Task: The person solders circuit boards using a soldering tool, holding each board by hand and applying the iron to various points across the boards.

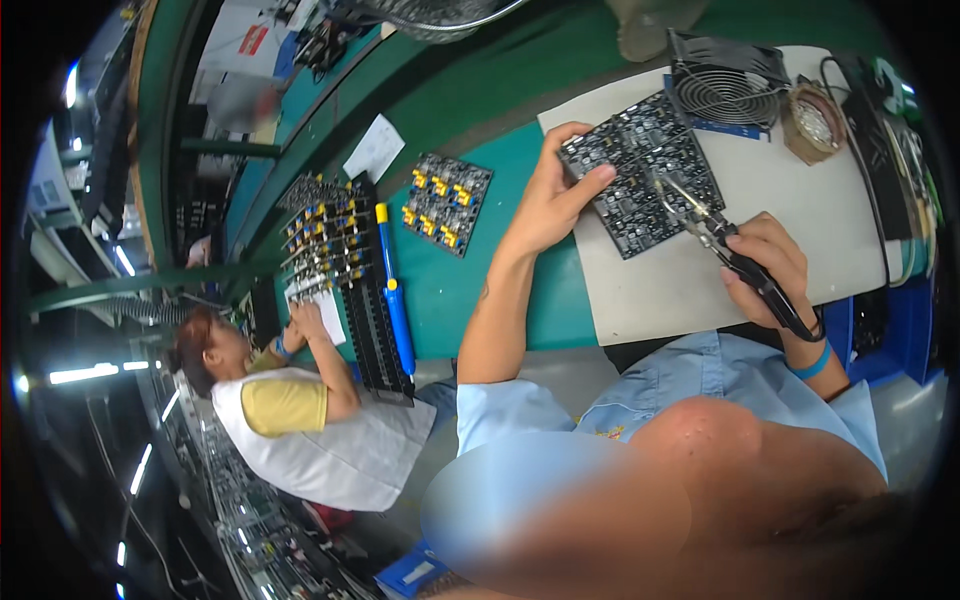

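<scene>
My left hand (pixel 548 205) grips the left edge of a dark, densely populated circuit board (pixel 660 150), thumb on its face, holding it tilted over a pale sheet on the bench. In my right hand (pixel 772 262) is a soldering iron (pixel 757 278) with a black handle and cord. Two thin metal prongs at its front end reach the lower right part of the board. Whether the tips touch the board is too fine to tell. Behind the board stands a black fan (pixel 728 95) with a round wire guard.
A board with yellow parts (pixel 445 205) lies on the green mat (pixel 520 270). Left of it are a blue desoldering pump (pixel 397 315) and a black rack (pixel 378 345) with several boards. A brown cup (pixel 812 125) stands far right. A co-worker (pixel 300 400) works at the left.
</scene>
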Demonstrator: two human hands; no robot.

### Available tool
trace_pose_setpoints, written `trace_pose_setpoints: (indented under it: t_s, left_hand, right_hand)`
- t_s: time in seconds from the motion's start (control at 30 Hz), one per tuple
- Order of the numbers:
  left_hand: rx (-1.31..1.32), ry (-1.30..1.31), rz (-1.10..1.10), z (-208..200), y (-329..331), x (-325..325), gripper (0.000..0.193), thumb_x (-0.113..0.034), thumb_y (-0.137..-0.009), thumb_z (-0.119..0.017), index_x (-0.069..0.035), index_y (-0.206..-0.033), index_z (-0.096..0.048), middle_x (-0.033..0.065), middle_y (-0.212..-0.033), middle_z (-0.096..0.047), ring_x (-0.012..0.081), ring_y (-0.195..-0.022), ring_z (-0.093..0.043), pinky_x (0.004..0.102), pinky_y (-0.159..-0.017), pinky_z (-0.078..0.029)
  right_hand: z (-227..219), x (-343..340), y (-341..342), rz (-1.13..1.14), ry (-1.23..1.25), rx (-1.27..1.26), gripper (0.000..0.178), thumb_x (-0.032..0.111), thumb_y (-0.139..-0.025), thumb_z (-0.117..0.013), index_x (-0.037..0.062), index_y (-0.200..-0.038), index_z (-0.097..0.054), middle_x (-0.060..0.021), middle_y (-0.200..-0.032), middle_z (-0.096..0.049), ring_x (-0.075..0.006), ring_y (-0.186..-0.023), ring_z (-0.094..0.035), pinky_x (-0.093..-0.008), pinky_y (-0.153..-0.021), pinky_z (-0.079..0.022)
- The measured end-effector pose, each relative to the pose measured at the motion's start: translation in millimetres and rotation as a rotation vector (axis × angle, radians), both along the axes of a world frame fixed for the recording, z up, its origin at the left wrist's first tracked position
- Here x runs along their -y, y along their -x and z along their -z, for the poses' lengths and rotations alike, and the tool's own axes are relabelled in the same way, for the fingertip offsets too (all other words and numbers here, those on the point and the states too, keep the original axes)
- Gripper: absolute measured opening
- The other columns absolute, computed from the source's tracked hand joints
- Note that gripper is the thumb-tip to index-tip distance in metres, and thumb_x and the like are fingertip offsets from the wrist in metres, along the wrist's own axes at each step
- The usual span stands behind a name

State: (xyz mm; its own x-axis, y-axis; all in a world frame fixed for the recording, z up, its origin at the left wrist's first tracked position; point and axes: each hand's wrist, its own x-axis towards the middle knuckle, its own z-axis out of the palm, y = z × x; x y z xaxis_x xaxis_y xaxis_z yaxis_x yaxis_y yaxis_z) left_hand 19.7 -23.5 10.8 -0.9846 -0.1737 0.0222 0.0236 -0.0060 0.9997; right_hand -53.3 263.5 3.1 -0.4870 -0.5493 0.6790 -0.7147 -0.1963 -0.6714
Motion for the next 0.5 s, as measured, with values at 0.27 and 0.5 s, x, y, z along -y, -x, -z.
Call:
trace_pose_setpoints:
  t_s: [0.27, 0.5]
  left_hand:
    - [0.044, -0.008, -0.023, -6.3, 0.3, 0.1, 0.052, -0.003, -0.095, -0.065, -0.007, -0.138, -0.038, 0.0130, -0.108, -0.062, 0.0121, -0.082, -0.059, 0.0237, -0.069, -0.049]
    - [0.019, -0.028, -0.017, -6.2, 0.4, -1.2, 0.052, -0.002, -0.095, -0.064, -0.007, -0.139, -0.037, 0.0142, -0.110, -0.062, 0.0140, -0.084, -0.061, 0.0250, -0.072, -0.051]
  right_hand:
    - [1.3, 1.8, 2.1, 0.001, 0.023, -0.019, 0.040, -0.004, -0.069, -0.072, -0.0013, -0.109, -0.067, -0.0138, -0.096, -0.064, -0.0234, -0.073, -0.055, -0.0317, -0.067, -0.049]
    - [1.6, 2.3, 2.0, 0.000, 0.034, -0.025, 0.041, -0.005, -0.068, -0.073, -0.0011, -0.108, -0.068, -0.0132, -0.097, -0.065, -0.0231, -0.073, -0.056, -0.0311, -0.067, -0.049]
